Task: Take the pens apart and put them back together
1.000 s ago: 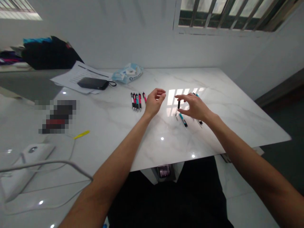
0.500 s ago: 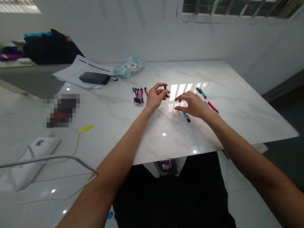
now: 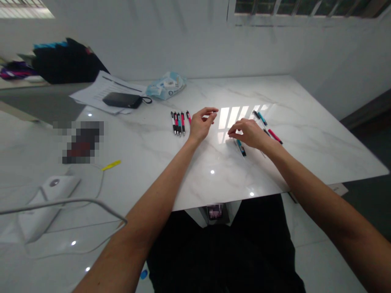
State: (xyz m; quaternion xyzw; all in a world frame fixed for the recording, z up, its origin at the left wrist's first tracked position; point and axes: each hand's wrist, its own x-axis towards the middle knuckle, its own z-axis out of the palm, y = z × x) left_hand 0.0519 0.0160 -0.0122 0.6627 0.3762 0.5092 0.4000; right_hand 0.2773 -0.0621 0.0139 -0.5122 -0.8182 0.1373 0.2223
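Observation:
My left hand is raised a little over the white table, thumb and forefinger curled together around a small black piece that is mostly hidden. To its left lie several pens in a row, with pink, blue and white barrels and black grips. Another pink pen lies partly behind the left hand. My right hand is closed in a pinch; what is between the fingertips is too small to name. A blue and black pen part lies just below it, beside a thin white stick.
Right of my right hand are a pink barrel, a blue pen part and dark pieces. Further left stand a blue plastic packet, a black pouch on papers, a yellow tag and a white device with a cable.
My right hand's fingers have come together from a spread shape. The black piece in my left hand, upright and plain before, now shows only as a small dark bit.

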